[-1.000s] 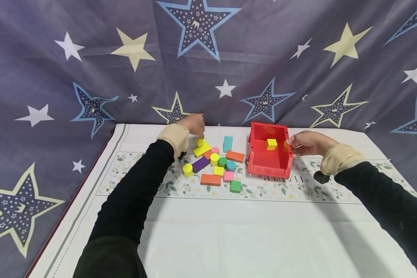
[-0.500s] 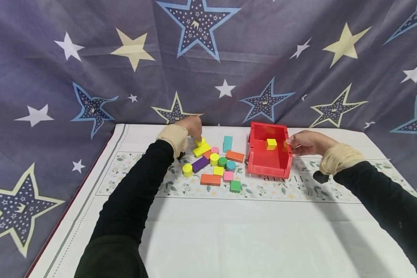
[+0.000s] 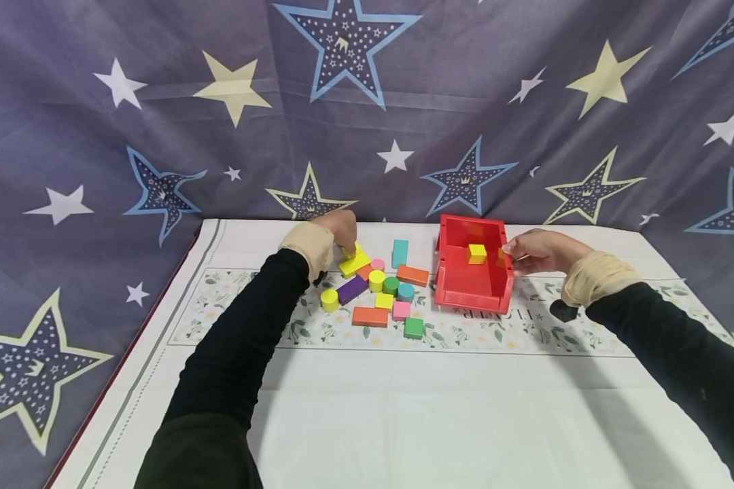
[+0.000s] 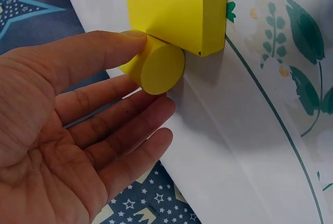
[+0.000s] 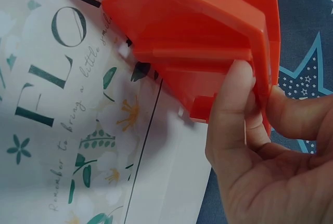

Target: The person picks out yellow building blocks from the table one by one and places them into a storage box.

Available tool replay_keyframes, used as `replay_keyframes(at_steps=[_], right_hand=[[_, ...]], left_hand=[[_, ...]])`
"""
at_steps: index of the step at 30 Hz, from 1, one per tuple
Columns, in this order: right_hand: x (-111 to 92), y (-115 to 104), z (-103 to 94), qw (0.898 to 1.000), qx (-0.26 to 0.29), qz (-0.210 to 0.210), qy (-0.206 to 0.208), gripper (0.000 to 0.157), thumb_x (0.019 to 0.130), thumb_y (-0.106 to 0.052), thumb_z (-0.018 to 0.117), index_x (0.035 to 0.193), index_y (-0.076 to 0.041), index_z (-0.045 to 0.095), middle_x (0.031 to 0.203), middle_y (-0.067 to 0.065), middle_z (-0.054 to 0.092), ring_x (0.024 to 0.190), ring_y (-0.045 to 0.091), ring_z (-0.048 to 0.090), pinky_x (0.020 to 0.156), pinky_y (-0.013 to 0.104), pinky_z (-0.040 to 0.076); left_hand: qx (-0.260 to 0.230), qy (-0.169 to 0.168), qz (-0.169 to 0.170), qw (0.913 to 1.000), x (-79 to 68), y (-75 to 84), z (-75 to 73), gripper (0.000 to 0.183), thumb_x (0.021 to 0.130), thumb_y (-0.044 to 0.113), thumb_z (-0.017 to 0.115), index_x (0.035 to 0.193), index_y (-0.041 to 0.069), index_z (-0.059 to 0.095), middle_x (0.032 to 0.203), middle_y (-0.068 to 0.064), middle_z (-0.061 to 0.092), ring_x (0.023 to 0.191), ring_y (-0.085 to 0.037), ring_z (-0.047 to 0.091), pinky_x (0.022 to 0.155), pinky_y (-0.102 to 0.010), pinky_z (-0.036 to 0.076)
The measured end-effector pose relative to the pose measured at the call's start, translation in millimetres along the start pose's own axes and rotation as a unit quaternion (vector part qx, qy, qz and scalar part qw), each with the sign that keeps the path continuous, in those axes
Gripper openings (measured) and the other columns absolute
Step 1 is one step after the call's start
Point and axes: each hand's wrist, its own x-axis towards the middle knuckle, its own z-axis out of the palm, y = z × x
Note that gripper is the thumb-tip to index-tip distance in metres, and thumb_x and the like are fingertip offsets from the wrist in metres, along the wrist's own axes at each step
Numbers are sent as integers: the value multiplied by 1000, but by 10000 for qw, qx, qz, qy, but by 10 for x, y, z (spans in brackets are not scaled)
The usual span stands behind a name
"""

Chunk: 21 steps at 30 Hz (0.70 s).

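In the left wrist view, my left hand (image 4: 78, 125) pinches a yellow cylinder block (image 4: 163, 67) between thumb and forefinger. The other fingers extend loosely below it. A yellow rectangular block (image 4: 171, 13) lies right against the cylinder. From the head view, the left hand (image 3: 340, 226) is at the far side of a scattered group of blocks and hides most of the cylinder. My right hand (image 3: 537, 251) grips the right wall of a red plastic bin (image 3: 474, 299), thumb on one side and fingers on the other. One yellow cube (image 3: 476, 254) sits inside the bin.
Between the hands lie several coloured blocks, among them a purple block (image 3: 352, 290), an orange block (image 3: 370, 316), a green block (image 3: 413, 328) and a teal block (image 3: 400, 253). They rest on a white floral tablecloth (image 3: 440, 407). A star-patterned curtain (image 3: 355, 136) hangs behind.
My left hand has lowered slightly over the yellow cylinder, covering more of it in the head view. The right hand and the bin stay put.
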Motion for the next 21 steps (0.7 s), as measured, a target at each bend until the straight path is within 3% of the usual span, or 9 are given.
replay_keyframes(at_steps=[11,21], right_hand=[[14,13,-1,10000,-9,-26,-62,25,105,-7,45,126,6,45,93,1,59,79,13,57,73,24,58],[16,4,-8,10000,1,17,-88,26,105,-7,44,127,6,43,97,2,58,80,12,59,74,23,58]], left_hand=[[567,-147,-67,9983,26,51,16,28,88,15,71,66,13,53,65,2,40,61,-14,40,59,-26,35],[462,-107,-169,9987,55,59,23,17,87,11,71,74,11,60,71,0,47,64,-15,43,60,-26,37]])
